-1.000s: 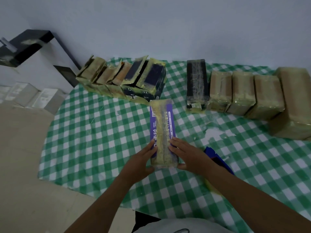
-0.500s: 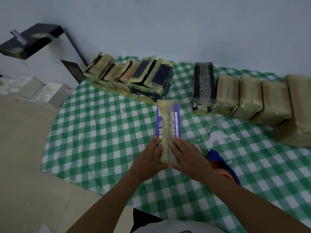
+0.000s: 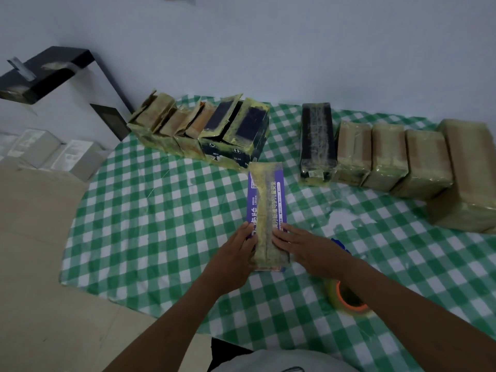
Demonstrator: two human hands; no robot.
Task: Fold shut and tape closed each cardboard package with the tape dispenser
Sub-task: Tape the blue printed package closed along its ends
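A long purple package [image 3: 266,200] with a strip of yellowish tape down its top lies on the green checked tablecloth [image 3: 150,216], pointing away from me. My left hand [image 3: 233,261] rests flat against its near left side with straight fingers. My right hand [image 3: 306,251] lies flat on its near right side. The tape dispenser [image 3: 346,296], blue with an orange-cored roll, sits on the cloth under my right forearm, partly hidden.
A row of packages with raised flaps [image 3: 198,130] stands at the back left. A row of closed taped packages [image 3: 381,157] runs along the back right. The cloth's left edge meets bare floor [image 3: 35,251]; white boxes [image 3: 53,154] and a black shelf [image 3: 45,73] stand beyond.
Both hands stay on the near end of the purple package. The view has shifted, and more of the tape roll shows under my right forearm.
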